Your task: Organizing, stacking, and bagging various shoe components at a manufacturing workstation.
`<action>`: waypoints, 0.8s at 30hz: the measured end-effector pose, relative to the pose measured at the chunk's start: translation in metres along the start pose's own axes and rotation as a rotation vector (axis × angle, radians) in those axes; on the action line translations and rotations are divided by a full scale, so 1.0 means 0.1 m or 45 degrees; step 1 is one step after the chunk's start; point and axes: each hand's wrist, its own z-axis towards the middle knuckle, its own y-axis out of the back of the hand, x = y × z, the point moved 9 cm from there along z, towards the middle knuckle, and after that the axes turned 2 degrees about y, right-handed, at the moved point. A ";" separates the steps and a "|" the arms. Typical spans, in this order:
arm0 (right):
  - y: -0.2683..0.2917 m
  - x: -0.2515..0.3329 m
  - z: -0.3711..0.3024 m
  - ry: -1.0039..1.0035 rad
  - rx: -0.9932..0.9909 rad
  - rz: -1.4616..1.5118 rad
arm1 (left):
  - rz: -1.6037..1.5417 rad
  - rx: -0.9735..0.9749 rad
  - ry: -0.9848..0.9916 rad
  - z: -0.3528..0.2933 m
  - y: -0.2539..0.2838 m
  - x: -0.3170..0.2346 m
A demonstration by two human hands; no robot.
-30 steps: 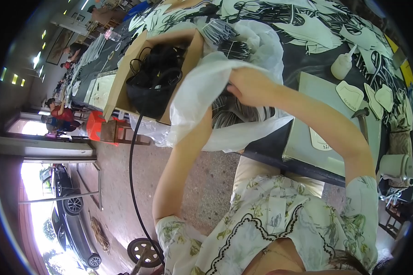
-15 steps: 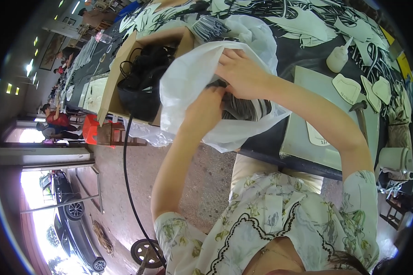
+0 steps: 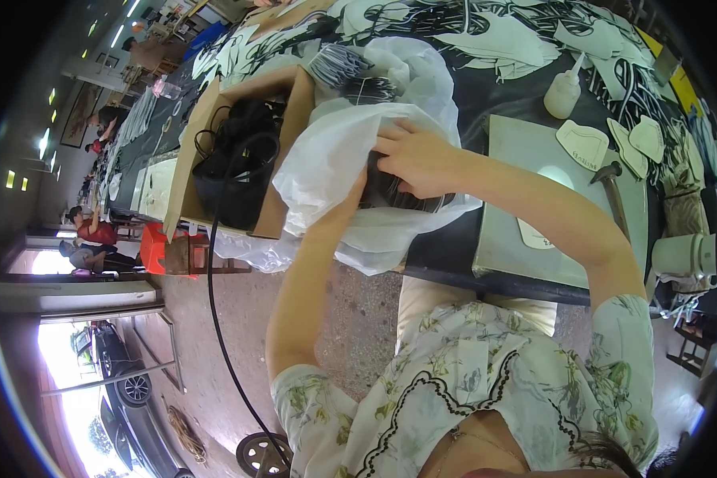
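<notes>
1. Your dark worktop (image 3: 470, 99) spans the upper part of the frame, reaching to the right.
2. Across its far side, at the top and upper right, pale cut sheets (image 3: 498, 40) lie heaped among dark strips.
3. The white plastic bag (image 3: 323, 159) sits at the upper centre in front of you, crumpled and with its mouth facing you.
4. Just left of it stands an open cardboard box (image 3: 296, 103), filled with black items (image 3: 235, 171).
5. A grey board (image 3: 526, 135) lies flat at centre right, partly beneath your right forearm.
6. Inside the bag, dark strips (image 3: 394, 195) show below your right hand (image 3: 417, 162); its fingers are bent at the bag's mouth, touching the plastic, but you cannot tell whether they grip.
7. Your left hand (image 3: 357, 193) is mostly hidden by the plastic, so its hold cannot be told.
8. A white squeeze bottle (image 3: 562, 94) stands at upper right, near the board.
9. Below it, a hammer (image 3: 611, 187) rests on the board's right side.
</notes>
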 end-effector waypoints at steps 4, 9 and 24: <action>-0.03 -0.16 0.00 -0.110 0.116 -0.109 | 0.518 0.113 -0.109 0.06 -0.05 -0.09; 0.01 -0.05 0.08 -0.115 0.156 -0.187 | 0.247 -0.099 0.016 0.09 0.16 0.10; 0.38 -0.55 -0.33 -0.532 -0.194 1.814 | -0.686 0.452 0.310 0.08 0.44 -0.79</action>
